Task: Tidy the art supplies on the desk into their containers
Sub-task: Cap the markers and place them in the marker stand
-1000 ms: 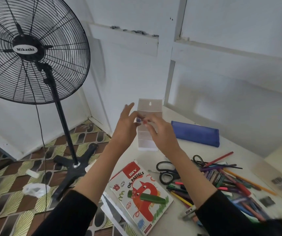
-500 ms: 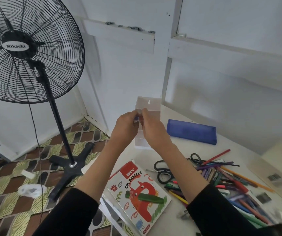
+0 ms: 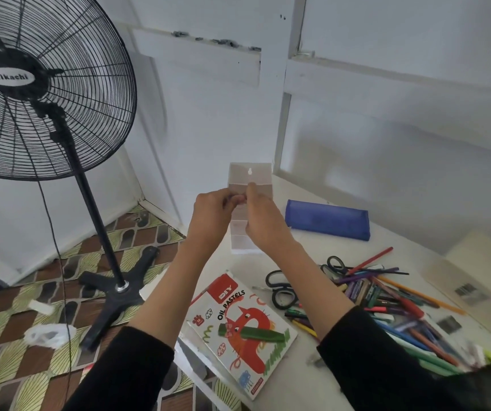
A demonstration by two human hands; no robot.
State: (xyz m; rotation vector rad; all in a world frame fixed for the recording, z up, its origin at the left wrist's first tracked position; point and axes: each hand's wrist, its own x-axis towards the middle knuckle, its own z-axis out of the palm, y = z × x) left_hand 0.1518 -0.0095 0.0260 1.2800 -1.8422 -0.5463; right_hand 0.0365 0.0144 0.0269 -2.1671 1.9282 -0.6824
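The left grip and right grip are pinching a small reddish piece in front of the clear case; the blue pouch is lying right of it.

Blue pencil case — black scissors

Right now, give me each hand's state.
Left hand: pinching a small reddish piece.
Right hand: pinching the same piece.
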